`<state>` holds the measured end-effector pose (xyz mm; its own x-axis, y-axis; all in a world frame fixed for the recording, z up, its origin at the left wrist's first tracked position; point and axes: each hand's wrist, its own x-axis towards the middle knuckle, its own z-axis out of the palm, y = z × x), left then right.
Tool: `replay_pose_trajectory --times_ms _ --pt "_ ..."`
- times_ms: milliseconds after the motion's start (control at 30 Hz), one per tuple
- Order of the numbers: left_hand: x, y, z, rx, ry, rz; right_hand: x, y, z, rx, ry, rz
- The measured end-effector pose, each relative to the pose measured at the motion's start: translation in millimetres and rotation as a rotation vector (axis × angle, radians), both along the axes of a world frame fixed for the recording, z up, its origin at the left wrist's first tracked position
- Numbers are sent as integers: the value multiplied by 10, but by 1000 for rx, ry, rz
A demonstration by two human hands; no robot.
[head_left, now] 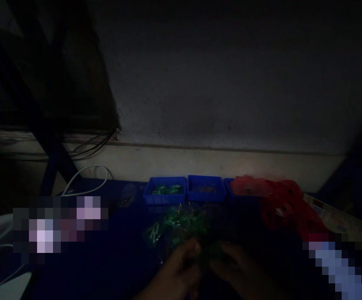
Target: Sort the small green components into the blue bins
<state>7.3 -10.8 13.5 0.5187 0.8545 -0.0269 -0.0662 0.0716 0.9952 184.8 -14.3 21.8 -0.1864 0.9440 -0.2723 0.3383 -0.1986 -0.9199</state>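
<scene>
At the bottom middle my left hand [181,268] is closed, its thumb and fingers bent together. Close beside it, my right hand [235,266] curls its fingers inward. A small dark green thing [210,252] sits between the fingertips of both hands, too dim to tell its kind. Just beyond my hands lies a heap of small clear packets [181,223] with green pieces and thin metal-looking pieces in them. My left hand is nearest to this heap and covers part of its near edge.
Behind the heap stand a blue bin [165,199] with green pieces, a blue bin [205,196] with thin metal-looking pieces, and another blue bin [227,189] partly under red plastic bags [283,200]. A white cable [87,167] loops at the left. The table [106,258] is blue.
</scene>
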Motion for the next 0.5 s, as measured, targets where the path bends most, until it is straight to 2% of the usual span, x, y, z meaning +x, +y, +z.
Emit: replay_pose_trajectory --times_ms 67,167,333,500 --pt "-4 -15 63 38 -3 13 -3 -10 39 -12 -30 31" --pt "-14 -33 119 68 41 24 -21 2 73 15 124 101" --pt "-43 -36 90 28 182 6 -45 28 9 -13 289 40" --pt "-53 -51 140 33 203 -6 -52 23 -67 -36 377 39"
